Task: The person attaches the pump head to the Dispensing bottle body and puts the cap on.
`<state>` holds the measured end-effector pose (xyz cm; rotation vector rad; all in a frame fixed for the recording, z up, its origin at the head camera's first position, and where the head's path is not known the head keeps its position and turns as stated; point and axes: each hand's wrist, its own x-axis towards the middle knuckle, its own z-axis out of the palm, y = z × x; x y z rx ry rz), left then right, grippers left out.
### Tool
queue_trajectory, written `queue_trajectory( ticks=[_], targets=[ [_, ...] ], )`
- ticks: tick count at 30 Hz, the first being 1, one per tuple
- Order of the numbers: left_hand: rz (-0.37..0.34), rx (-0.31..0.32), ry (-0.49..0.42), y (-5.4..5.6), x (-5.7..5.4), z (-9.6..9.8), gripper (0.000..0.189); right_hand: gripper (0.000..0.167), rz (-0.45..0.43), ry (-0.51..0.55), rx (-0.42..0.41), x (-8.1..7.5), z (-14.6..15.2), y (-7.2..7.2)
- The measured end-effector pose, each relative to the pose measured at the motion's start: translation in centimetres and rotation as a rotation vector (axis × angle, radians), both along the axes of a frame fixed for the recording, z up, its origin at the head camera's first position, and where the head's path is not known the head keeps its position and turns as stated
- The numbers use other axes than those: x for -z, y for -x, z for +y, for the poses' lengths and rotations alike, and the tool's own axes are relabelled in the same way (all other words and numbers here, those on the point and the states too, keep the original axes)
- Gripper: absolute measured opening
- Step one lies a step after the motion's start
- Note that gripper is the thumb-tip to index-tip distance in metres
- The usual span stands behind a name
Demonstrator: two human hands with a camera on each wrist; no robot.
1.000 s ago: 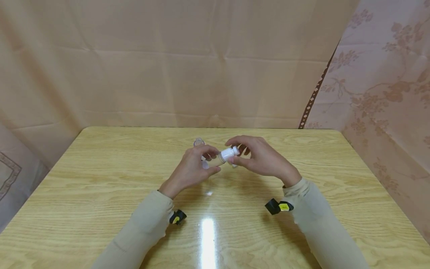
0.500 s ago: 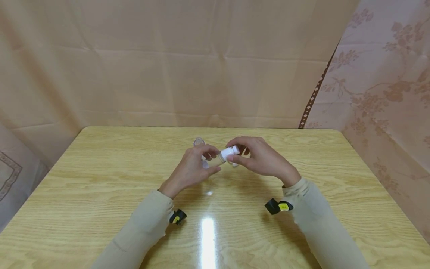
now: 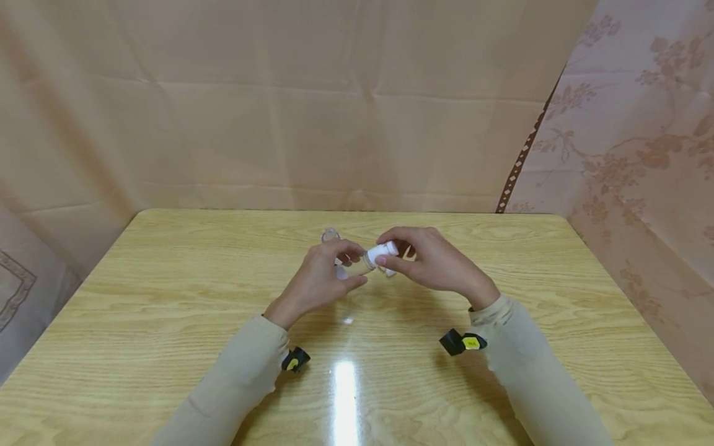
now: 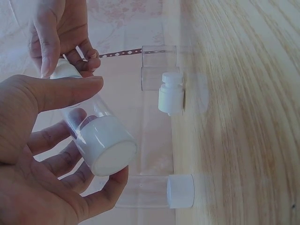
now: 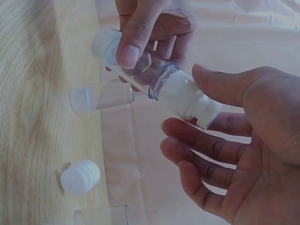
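The left hand (image 3: 320,275) grips the tilted clear bottle (image 4: 110,140); the right hand (image 3: 437,260) pinches its white top (image 5: 183,96). Another clear bottle (image 5: 110,96) stands upright on the counter (image 3: 167,279).

My feed shows the held bottle (image 4: 103,136) as clear, glossy, smooth plastic; its top (image 5: 187,98) opaque white plastic. Towards the worktop's (image 3: 167,347) far edge, 1 more clear plastic bottle (image 5: 110,96); white piece (image 4: 171,96) also smooth plastic. Worktop: wood-grain, shiny, glare at near edge. Beyond far edge I get satiny, creased cloth curtain (image 3: 334,124). Sleeves (image 3: 245,365): matt cloth.
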<state>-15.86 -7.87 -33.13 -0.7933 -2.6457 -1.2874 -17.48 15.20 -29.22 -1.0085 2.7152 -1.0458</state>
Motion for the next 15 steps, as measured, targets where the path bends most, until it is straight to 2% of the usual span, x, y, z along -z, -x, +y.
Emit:
queue_trajectory(
  ticks=[8,15],
  targets=[
    [0.006,0.003,0.003,0.11,0.17,0.02,0.032,0.04,0.026,0.034,-0.011,-0.06,0.25,-0.12],
    [0.008,-0.003,0.007,-0.03,0.08,0.1,0.033,0.038,0.044,0.064,-0.034,0.06,0.31,-0.09]
  ],
)
